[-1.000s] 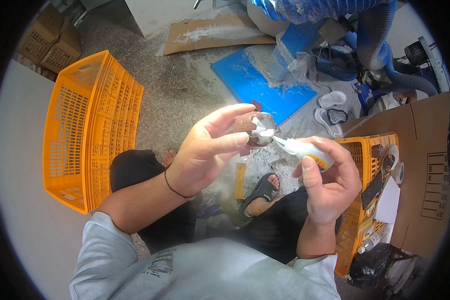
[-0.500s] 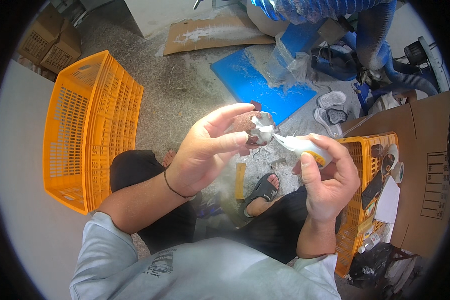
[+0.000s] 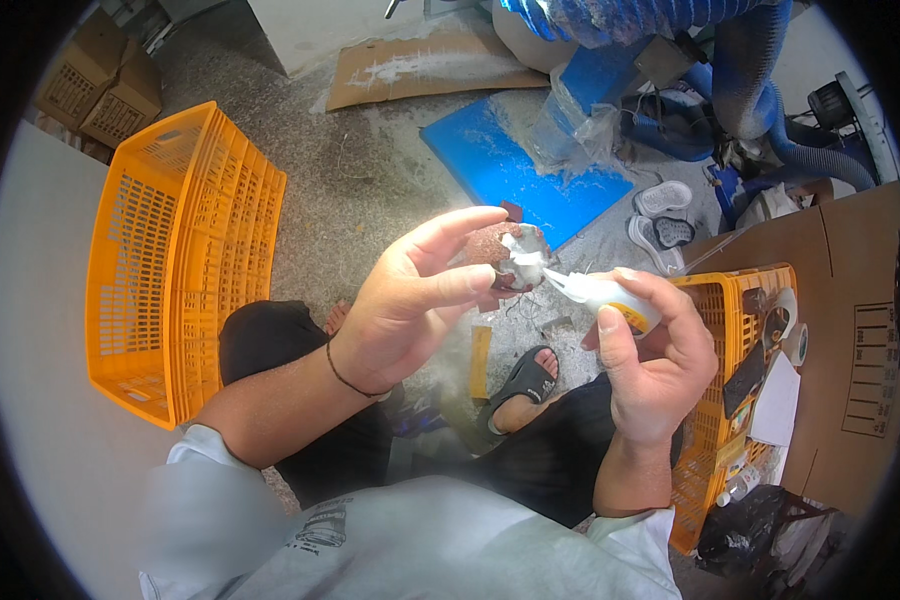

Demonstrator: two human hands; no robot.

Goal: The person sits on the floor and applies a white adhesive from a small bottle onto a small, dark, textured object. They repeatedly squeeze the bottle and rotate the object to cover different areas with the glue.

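Observation:
My left hand (image 3: 395, 300) grips a small round piece (image 3: 488, 250) between thumb and fingers. Its side is rough and reddish-brown like sandpaper, with loose flaps sticking out, and its right end carries bright white patches. In my right hand (image 3: 660, 365) is a white glue bottle (image 3: 610, 297) with a yellow label, lying on its side between thumb and fingers. The bottle's pointed nozzle (image 3: 562, 281) aims left and reaches the white end of the round piece, or very close to it. How the bottle's base sits in the palm is hidden.
Yellow slotted crates (image 3: 185, 260) stand at the left, and another yellow crate (image 3: 705, 440) at the right holds odds and ends. A blue board (image 3: 510, 170) lies ahead beside grey shoes (image 3: 660, 215). Blue hoses (image 3: 750, 80) hang at the upper right, near cardboard (image 3: 830, 330).
Both hands keep almost the same pose. My right hand and the glue bottle have shifted very slightly left.

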